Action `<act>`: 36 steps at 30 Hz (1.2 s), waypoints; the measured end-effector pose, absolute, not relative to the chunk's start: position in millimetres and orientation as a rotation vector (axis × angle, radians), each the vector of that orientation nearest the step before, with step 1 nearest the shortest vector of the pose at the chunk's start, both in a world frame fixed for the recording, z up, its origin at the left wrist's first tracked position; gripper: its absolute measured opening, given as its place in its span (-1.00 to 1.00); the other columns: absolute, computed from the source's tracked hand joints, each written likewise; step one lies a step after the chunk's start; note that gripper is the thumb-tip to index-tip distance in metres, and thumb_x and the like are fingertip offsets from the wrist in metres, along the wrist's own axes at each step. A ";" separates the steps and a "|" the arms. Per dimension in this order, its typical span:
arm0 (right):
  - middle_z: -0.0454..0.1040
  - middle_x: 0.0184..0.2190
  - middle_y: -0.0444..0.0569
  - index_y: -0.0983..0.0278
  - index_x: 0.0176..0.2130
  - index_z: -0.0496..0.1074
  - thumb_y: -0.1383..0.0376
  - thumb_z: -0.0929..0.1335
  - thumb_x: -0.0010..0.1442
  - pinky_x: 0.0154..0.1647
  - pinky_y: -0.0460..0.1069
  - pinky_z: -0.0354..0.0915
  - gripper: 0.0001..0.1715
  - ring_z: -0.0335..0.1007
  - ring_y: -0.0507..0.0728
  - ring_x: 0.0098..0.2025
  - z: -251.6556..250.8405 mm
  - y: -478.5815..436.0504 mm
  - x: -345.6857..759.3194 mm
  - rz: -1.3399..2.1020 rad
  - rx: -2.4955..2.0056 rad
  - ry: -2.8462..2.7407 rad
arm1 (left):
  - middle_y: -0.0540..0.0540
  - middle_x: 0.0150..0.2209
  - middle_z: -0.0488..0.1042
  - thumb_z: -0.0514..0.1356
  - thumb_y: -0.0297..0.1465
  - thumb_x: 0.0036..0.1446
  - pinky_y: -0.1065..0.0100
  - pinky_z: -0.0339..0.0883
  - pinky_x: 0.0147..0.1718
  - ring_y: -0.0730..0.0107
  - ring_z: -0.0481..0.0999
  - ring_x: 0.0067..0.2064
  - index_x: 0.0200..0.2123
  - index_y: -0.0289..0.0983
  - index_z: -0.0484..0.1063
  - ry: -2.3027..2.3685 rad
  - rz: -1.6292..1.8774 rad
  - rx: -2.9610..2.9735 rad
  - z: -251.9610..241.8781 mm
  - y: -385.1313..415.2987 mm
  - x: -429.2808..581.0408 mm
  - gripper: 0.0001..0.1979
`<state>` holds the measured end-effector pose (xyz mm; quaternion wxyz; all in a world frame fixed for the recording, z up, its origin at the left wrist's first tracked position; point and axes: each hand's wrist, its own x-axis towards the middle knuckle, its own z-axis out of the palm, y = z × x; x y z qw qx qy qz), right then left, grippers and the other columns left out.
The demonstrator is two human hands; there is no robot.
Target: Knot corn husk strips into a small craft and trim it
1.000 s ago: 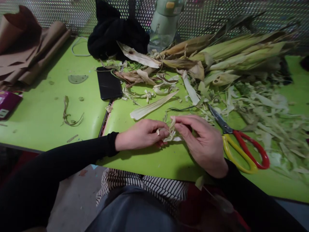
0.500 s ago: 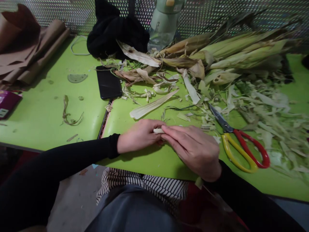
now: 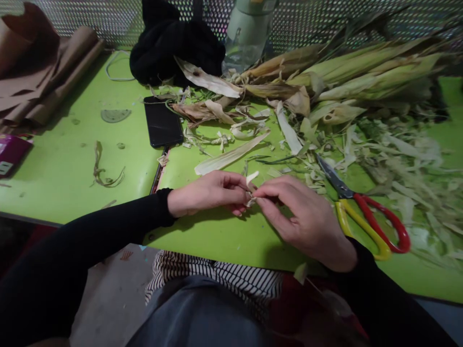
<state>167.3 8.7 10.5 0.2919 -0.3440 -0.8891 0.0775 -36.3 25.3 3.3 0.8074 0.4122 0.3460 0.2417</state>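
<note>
My left hand [image 3: 210, 193] and my right hand [image 3: 304, 219] meet over the near part of the green table [image 3: 65, 168]. Both pinch a small pale strip of corn husk [image 3: 251, 185] between thumb and fingertips; a short end of it sticks up between the hands. The fingers of both hands are closed on it. Red and yellow scissors [image 3: 365, 217] lie just right of my right hand, blades pointing away to the left.
A long husk piece [image 3: 231, 154] lies beyond my hands. A pile of corn husks [image 3: 361, 77] and cut scraps [image 3: 405, 164] fills the far right. A black phone [image 3: 162, 121], black cloth [image 3: 173, 43], a pale bottle [image 3: 246, 33] and brown paper [image 3: 39, 72] sit behind.
My right hand lay flat over the husk strip half a second ago; now its fingers have lifted and pinch the strip's end. The left hand has barely moved.
</note>
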 end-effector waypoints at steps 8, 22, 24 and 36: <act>0.58 -0.30 -0.04 0.19 -0.20 0.43 0.42 0.35 0.27 -0.25 0.03 0.43 -0.87 0.54 0.14 -0.26 7.1 7.1 168.3 0.079 -0.889 -2.389 | 0.02 -0.44 0.45 0.22 -0.62 0.07 0.45 0.40 -0.30 0.61 0.45 -0.43 -0.42 -0.37 0.41 0.750 0.524 0.856 9.2 23.1 -34.2 -0.91; 0.53 -0.36 -0.04 0.26 -0.25 0.43 0.45 0.34 0.27 -0.33 -0.03 0.38 -0.90 0.47 0.09 -0.35 10.0 5.3 167.0 0.126 -0.991 -2.291 | 0.05 -0.42 0.44 0.29 -0.62 0.08 0.46 0.38 -0.34 0.60 0.42 -0.40 -0.20 -0.36 0.43 0.667 0.552 0.925 1.8 25.3 -36.2 -0.79; 0.52 -0.36 -0.02 0.28 -0.25 0.43 0.45 0.33 0.27 -0.30 -0.02 0.38 -0.91 0.47 0.10 -0.33 9.7 5.7 167.9 0.100 -0.969 -2.310 | 0.04 -0.41 0.44 0.29 -0.58 0.10 0.46 0.39 -0.35 0.58 0.43 -0.39 -0.17 -0.35 0.43 0.667 0.559 0.928 1.3 25.1 -36.1 -0.79; 0.47 -0.35 0.11 0.38 -0.23 0.51 0.47 0.28 0.29 -0.26 0.06 0.35 -0.80 0.39 0.18 -0.28 9.3 10.8 174.1 0.009 -0.749 -2.553 | 0.04 -0.37 0.40 0.26 -0.46 0.17 0.40 0.39 -0.29 0.55 0.40 -0.35 -0.21 -0.34 0.40 0.743 0.490 1.171 -4.9 23.2 -35.5 -0.87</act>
